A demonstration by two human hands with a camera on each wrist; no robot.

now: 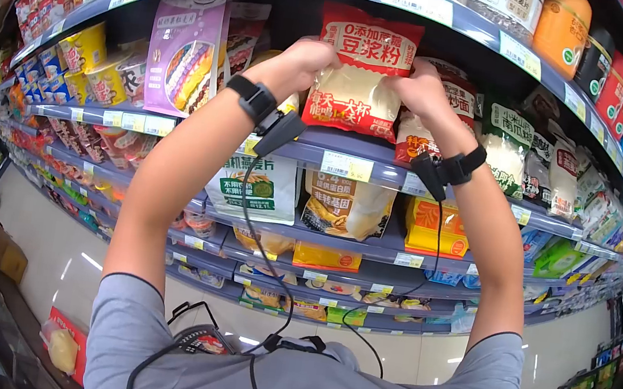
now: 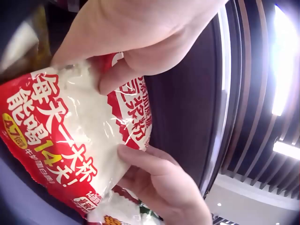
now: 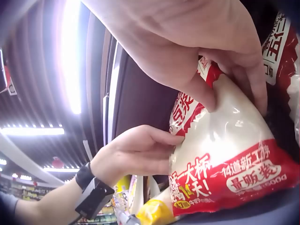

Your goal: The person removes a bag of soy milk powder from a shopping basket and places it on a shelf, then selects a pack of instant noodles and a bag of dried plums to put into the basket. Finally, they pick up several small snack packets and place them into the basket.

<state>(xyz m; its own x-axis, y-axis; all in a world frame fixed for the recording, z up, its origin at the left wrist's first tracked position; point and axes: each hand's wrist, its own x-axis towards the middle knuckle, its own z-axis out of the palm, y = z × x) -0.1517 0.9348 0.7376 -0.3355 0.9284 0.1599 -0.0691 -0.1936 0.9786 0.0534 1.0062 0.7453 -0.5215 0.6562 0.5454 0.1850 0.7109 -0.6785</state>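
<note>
Fingers (image 3: pixel 255 89) pinching bag (image 1: pixel 361 83), wrist views adding ceiling (image 3: pixel 37 101)

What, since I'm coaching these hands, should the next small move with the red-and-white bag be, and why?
Probably settle the red-and-white bag gently on the shelf before letting go: the left hand and right hand grip its opposite sides, and its lower edge is near the shelf's front.

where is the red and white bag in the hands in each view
Head: bag at upper middle
Left wrist: bag fills much of the left half
Right wrist: bag in the right half
Shared landmark: left hand, at the bag's left edge in head, coming in from the top in left wrist, left of the bag in right wrist
</note>
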